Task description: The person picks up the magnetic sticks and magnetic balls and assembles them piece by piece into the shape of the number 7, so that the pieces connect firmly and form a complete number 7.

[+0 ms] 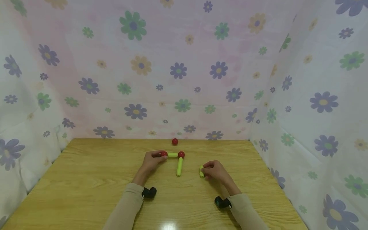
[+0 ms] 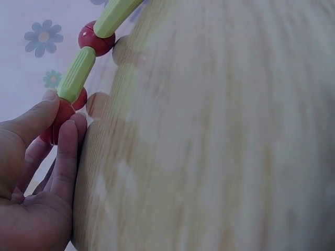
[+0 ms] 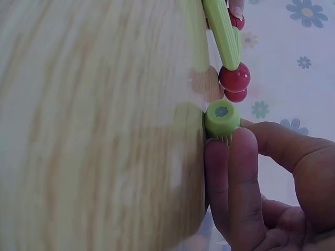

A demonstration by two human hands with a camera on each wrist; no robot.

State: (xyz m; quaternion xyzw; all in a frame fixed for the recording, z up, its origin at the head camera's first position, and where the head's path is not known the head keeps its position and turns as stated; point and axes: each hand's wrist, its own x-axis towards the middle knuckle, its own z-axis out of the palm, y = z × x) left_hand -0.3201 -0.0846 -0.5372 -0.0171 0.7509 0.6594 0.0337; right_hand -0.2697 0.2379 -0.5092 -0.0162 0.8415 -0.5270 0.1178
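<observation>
My left hand [image 1: 152, 161] pinches a red ball [image 2: 63, 114] between thumb and fingers. A short green rod [image 1: 172, 155] runs from that ball to a second red ball [image 1: 181, 154]. From the second ball a longer green rod [image 1: 179, 167] points toward me along the table. On the right, apart from these joined pieces, my right hand [image 1: 216, 172] holds a loose green rod [image 1: 202, 171] at the tabletop. In the right wrist view the rod's end [image 3: 222, 112] shows a round grey disc, and the thumb and fingers are around its far part.
A lone red ball [image 1: 175, 141] sits near the back edge of the wooden table [image 1: 95, 185]. Flowered cloth [image 1: 155, 48] hangs behind the table and on both sides. A black wrist camera [image 1: 149, 192] sticks out from the left sleeve, another [image 1: 222, 202] from the right.
</observation>
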